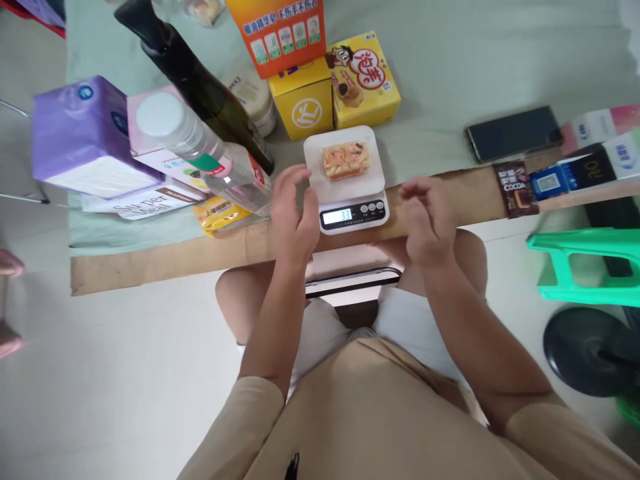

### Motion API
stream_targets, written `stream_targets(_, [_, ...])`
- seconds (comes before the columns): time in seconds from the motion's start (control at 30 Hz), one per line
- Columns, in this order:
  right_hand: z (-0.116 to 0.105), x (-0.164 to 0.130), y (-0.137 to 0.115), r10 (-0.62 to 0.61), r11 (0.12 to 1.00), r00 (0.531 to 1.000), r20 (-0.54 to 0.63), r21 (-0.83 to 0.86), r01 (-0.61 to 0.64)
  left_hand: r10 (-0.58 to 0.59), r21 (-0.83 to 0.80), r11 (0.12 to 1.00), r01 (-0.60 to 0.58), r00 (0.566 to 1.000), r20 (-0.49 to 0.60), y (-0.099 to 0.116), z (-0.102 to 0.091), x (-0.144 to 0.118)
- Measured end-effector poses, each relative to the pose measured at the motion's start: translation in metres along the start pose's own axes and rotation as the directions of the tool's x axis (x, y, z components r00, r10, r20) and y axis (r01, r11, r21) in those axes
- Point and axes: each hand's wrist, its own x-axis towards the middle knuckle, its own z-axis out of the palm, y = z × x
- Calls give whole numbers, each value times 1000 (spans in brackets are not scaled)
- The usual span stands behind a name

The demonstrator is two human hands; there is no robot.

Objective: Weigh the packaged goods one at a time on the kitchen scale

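A white kitchen scale (383, 197) sits at the front edge of the table, its lit display showing what looks like 33. On its platform lies a small clear-wrapped snack (345, 161), orange and cream coloured. My left hand (295, 220) hovers at the scale's left side, thumb and fingers apart and holding nothing. To the right of the scale is my right hand (429, 217), its fingers loosely bent with a gap to the thumb and no object between them. Neither hand touches the snack.
Behind the scale stand a yellow snack box (365, 80) and an orange box (280, 33). A clear bottle (235, 173), dark bottle (215, 100) and purple pack (80, 133) crowd the left. A phone (515, 133) and cocoa packet (517, 189) lie right; a green stool (555, 263) stands below.
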Motion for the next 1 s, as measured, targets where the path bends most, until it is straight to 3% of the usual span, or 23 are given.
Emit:
stream_targets(0.07, [11,23,-6,-72,989,997,38,-127,76,-12,46,999,10,999,41,2,4,7])
stream_targets(0.17, [31,45,-6,-60,970,992,110,-228,84,-78,59,996,74,995,59,0,13,13])
stream_targets(0.33, [49,43,-6,-12,963,986,165,-262,56,-120,-28,992,123,986,112,6,27,12])
stream_targets(0.47, [35,28,-13,-107,973,974,198,-182,144,-93,-52,993,103,981,168,33,43,9])
stream_targets(0.6, [-6,6,-16,-97,980,994,48,-170,104,3,-117,993,34,955,297,70,76,9])
stream_targets(0.7, [-46,-15,-12,7,979,997,-72,-204,-21,13,-188,978,87,879,477,99,109,16])
stream_targets(0.8, [-78,-32,0,96,966,977,-190,-219,-137,58,-224,967,122,750,658,125,144,25])
stream_targets(0.9, [-99,-39,14,117,963,956,-269,-204,-175,117,-230,969,95,643,757,144,179,32])
stream_targets(1.0, [-113,-34,26,130,967,940,-315,-167,-190,165,-236,970,48,582,796,155,209,35])
